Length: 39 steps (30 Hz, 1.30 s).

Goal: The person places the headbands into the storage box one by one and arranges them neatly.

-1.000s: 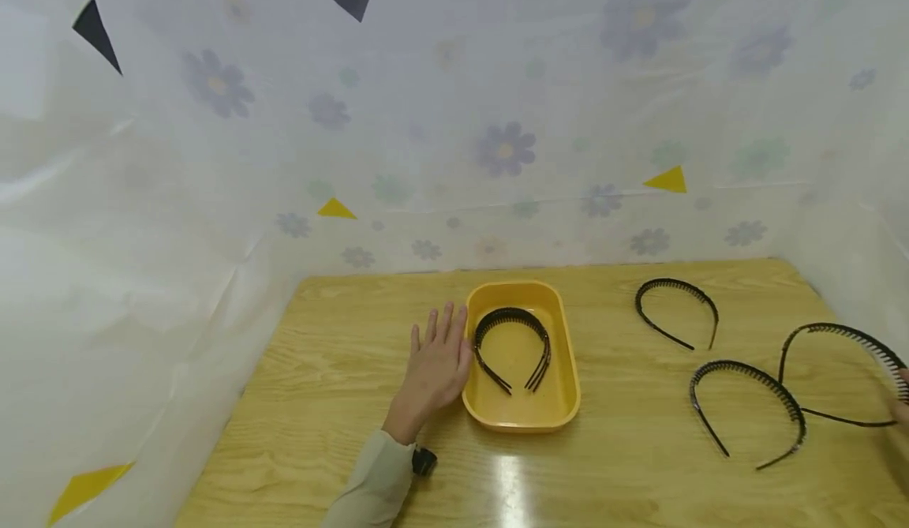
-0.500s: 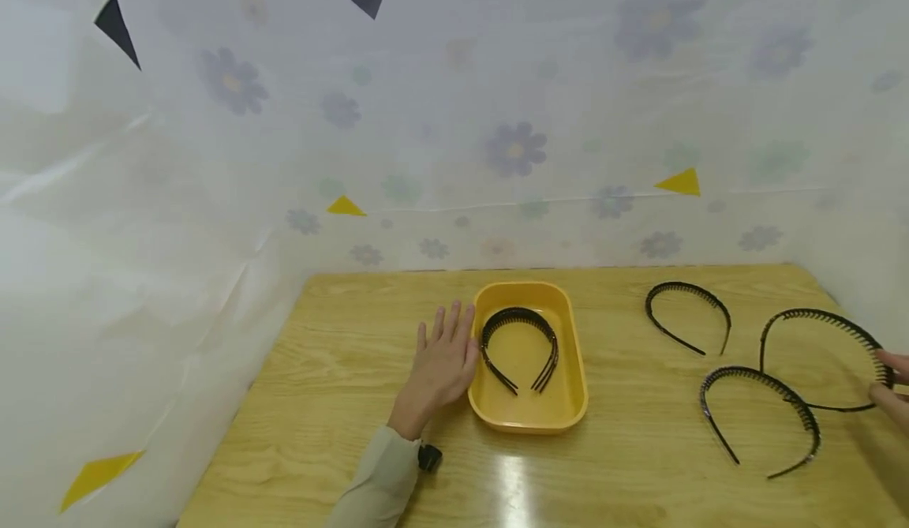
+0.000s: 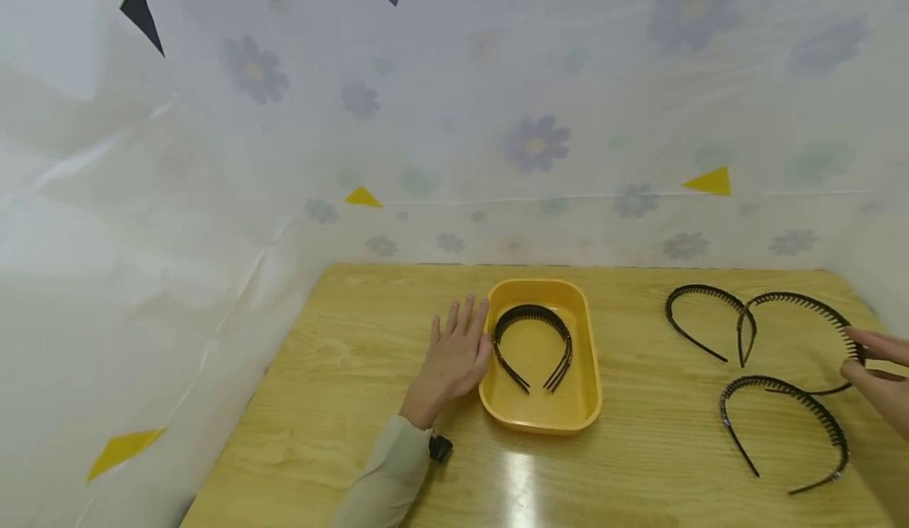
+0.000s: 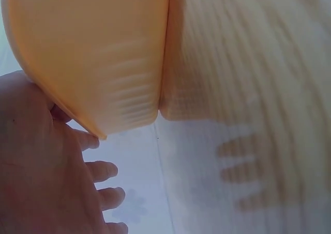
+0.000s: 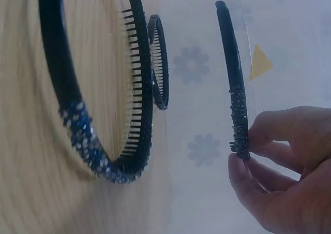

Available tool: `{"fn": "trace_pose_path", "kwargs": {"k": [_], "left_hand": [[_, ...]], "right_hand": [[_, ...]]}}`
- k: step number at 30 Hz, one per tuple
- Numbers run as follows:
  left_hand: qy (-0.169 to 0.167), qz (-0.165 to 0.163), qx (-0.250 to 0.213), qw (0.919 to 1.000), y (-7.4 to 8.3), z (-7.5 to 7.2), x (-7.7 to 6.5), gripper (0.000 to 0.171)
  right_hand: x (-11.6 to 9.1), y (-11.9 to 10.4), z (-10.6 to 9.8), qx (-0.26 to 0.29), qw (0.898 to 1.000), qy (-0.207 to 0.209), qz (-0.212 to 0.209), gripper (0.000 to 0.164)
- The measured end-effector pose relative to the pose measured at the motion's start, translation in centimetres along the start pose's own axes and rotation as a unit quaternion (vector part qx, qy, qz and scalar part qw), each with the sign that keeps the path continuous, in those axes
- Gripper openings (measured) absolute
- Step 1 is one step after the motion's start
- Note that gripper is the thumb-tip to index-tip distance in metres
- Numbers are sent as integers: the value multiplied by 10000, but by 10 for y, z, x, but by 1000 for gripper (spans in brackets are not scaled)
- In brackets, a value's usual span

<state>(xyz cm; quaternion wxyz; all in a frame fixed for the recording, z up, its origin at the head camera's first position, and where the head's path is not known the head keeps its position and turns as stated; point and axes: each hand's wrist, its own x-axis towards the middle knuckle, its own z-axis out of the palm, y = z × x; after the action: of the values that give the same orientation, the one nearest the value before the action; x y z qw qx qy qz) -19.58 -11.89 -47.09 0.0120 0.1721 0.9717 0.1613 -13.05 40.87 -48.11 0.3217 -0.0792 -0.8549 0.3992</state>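
Note:
A black toothed headband (image 3: 802,299) is pinched by its right side between the thumb and fingers of my right hand (image 3: 883,366). In the right wrist view this headband (image 5: 239,99) shows glittery stones near the fingertips and stands off the table. My left hand (image 3: 450,362) lies with fingers straight against the left side of a yellow tray (image 3: 540,417). Its thumb side touches the rim, as the left wrist view of the tray (image 4: 103,53) also shows. Inside the tray lie black headbands (image 3: 533,312), stacked closely together, their exact number unclear.
Two more black headbands lie on the wooden table: one at the back right (image 3: 692,291), partly overlapped in view by the held one, and a stone-trimmed one (image 3: 788,386) nearer the front. White floral sheeting (image 3: 440,117) encloses the back and sides.
My right hand has come in from the right edge, carrying its headband leftward and up off the table. The left hand stays at the tray while the whole view shifts slightly.

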Motion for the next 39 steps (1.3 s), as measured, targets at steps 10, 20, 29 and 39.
{"fn": "trace_pose_path", "kwargs": {"k": [10,20,29,39], "left_hand": [[-26,-63,-24,10000,0,-1,4,59],[-46,-70,-61,9999,-4,-1,1,58],[1,-3,-118,9999,-7,-1,3,58],[-52,38,-62,10000,-9,-4,3,58]], "right_hand": [[8,-30,17,-615,9939,-913,71,44],[16,-77,34,-699,9910,-1102,-284,42],[19,-102,52,141,9922,-1187,-351,40],[14,-132,77,480,9920,-1095,-409,36]]}}
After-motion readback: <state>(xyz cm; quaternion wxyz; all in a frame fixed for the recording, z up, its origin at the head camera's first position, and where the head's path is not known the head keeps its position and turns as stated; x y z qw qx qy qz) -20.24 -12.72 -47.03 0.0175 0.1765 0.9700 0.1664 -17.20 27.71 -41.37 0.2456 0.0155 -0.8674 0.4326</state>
